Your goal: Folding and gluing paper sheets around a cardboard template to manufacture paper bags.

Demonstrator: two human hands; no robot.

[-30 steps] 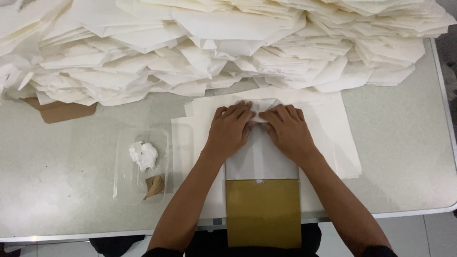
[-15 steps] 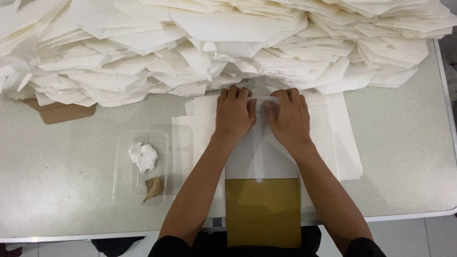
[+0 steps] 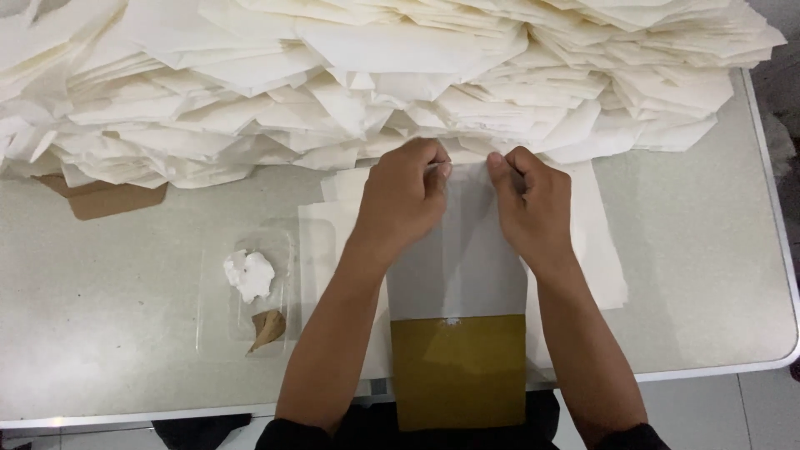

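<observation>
A white paper sheet [image 3: 463,258] lies folded lengthwise over a mustard-yellow board [image 3: 460,368] that sticks out past the table's front edge. My left hand [image 3: 403,197] pinches the sheet's far edge on the left. On the right side of that same far edge is my right hand [image 3: 533,203], fingers curled over it. Both hands sit just in front of a big heap of folded white paper pieces [image 3: 350,75]. Under the folded sheet lies a flat stack of white paper [image 3: 605,250].
A clear plastic tray [image 3: 247,283] left of my arms holds a white lump of paste [image 3: 248,273] and a small brown scrap [image 3: 268,328]. A brown cardboard piece [image 3: 108,198] pokes out from under the heap at left. The grey table [image 3: 708,292] ends at right and front.
Both hands have slid away from me along the sheet to its far edge, going from flat pressing to pinching. More of the folded white sheet now shows above the yellow board.
</observation>
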